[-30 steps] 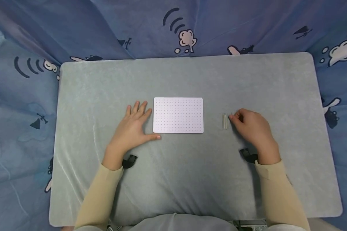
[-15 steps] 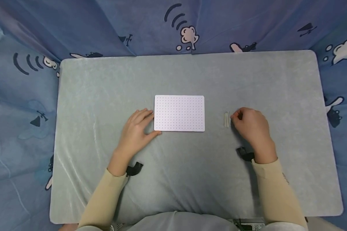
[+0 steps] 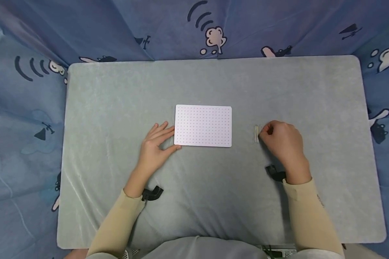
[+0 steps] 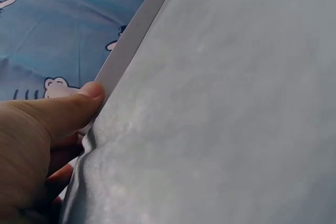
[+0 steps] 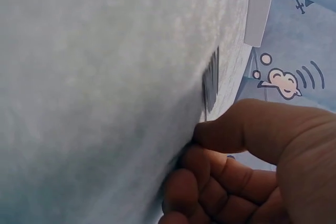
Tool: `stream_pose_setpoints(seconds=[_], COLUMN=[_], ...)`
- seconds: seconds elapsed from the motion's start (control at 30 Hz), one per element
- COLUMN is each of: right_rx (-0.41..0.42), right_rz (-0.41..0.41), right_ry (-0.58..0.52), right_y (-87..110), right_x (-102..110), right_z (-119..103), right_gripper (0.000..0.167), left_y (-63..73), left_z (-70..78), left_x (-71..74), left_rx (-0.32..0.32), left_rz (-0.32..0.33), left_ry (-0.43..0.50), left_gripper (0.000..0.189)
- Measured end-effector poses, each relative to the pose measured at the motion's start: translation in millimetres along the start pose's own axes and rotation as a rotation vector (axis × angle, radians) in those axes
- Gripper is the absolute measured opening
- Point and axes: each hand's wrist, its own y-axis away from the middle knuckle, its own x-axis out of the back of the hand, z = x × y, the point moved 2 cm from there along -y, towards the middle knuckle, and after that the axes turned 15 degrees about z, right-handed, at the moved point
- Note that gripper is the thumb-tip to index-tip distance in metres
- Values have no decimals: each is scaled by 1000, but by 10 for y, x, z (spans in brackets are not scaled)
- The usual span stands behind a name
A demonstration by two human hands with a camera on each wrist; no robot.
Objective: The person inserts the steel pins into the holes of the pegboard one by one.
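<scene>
We find a white board, its face covered in rows of small dots, lying flat near the centre of a table covered in grey cloth. To its right, and apart from it, we note a small group of thin sticks, set side by side and running from near to far; their exact count is too fine to establish.

The left hand is at the board's left side, its fingers fairly straight, thumb spread wide and touching the near left corner. We record a light steadying touch.

The right hand is just right of the sticks, fingers curled, thumb and forefinger brought narrowly together at the rightmost stick. We cannot tell whether that stick is between them.

Both arms wear beige sleeves. A blue printed curtain stands along the far, left and right sides.
</scene>
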Motion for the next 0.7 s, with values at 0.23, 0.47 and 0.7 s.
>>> stream_pose_setpoints(seconds=[0.23, 0.47, 0.7], right_rx=[-14, -1, 3], right_rz=[15, 25, 71], right_ry=[-6, -35, -51], right_y=[9, 25, 29], right_x=[-23, -31, -40], right_z=[7, 5, 47], right_gripper=[13, 12, 11], left_y=[5, 11, 9], left_z=[-19, -14, -13], left_x=[-27, -54, -39], left_rx=[76, 135, 118], left_rz=[48, 82, 70], left_ry=[38, 41, 46], left_gripper=[55, 48, 48])
